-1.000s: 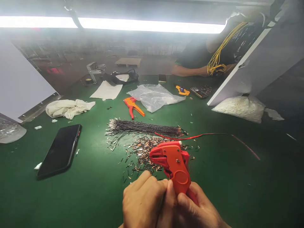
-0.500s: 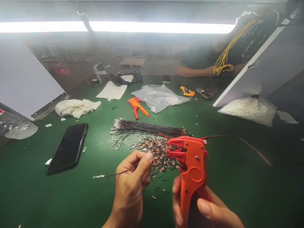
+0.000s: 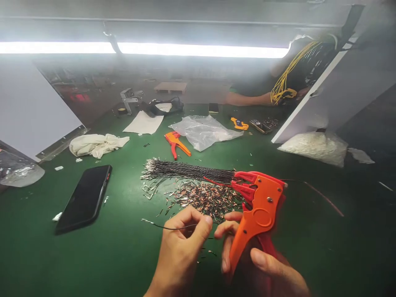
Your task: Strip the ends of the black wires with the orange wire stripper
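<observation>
While left hand (image 3: 181,251) pinches a thin black wire (image 3: 161,226), right hand (image 3: 272,274), fingers closed round orange wire stripper (image 3: 261,206)

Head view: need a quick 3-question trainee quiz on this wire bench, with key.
1. True or false: the left hand pinches a single black wire.
2. Which lies left of the bundle of black wires? A) yellow tool B) black phone C) white-filled bag
3. Fill in: the right hand holds the orange wire stripper by its ____.
Key: 1 true; 2 B; 3 handles.
</observation>
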The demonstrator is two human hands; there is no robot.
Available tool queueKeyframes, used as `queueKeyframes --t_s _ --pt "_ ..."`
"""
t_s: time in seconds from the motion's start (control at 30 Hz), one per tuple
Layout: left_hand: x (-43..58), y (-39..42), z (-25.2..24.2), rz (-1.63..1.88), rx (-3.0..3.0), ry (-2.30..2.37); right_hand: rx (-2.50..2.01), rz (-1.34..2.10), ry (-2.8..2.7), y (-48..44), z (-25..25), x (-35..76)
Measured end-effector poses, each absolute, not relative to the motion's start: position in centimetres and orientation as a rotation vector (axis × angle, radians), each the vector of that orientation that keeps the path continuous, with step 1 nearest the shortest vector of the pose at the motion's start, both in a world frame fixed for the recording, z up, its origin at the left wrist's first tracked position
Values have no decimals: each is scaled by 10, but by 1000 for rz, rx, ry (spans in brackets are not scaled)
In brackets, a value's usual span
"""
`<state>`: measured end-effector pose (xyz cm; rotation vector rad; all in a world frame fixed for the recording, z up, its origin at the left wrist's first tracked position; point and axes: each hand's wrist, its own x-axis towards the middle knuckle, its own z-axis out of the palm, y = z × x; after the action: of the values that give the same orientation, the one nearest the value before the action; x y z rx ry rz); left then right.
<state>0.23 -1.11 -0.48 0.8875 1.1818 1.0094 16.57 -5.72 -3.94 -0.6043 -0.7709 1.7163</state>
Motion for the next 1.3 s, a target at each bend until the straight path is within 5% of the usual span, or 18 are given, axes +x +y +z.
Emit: queueKeyframes --t_s 0.37,1.3 --pt "7 -7 -12 888 891 1032 -604 1865 -647 -62 -42 167" --pt "-15 0 10 1563 766 1159 -403 2016 -848 -61 -65 159"
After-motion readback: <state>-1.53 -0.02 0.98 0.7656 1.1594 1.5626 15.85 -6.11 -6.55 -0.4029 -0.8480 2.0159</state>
